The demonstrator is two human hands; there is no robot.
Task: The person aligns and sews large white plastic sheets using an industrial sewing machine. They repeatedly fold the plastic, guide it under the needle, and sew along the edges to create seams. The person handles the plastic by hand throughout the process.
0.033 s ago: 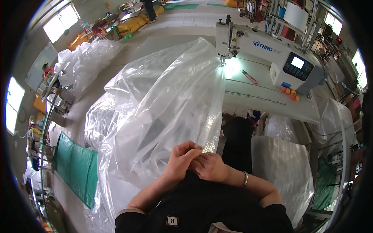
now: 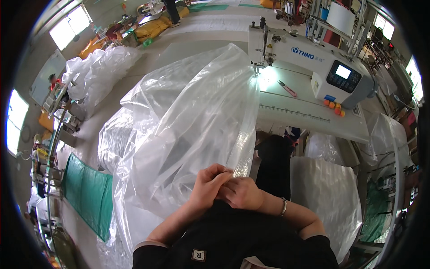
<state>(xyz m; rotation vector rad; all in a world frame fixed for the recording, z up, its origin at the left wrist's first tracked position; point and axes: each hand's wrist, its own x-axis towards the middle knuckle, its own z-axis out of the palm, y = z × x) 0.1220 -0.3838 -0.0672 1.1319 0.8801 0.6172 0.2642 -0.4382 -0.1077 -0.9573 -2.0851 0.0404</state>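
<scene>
A large sheet of clear plastic film spreads in folds from the sewing machine down to my lap. Its right edge runs taut from under the lit needle to my hands. My left hand pinches that edge between thumb and fingers. Right against it, my right hand is closed on the same edge, its fingertips partly hidden. Pink-handled thread snips lie on the machine table, to the right of the needle.
Small orange and yellow balls sit beside the machine's base. A green tarp lies at left, and more clear film is heaped behind it. Another plastic sheet hangs at my right. A white thread cone stands behind the machine.
</scene>
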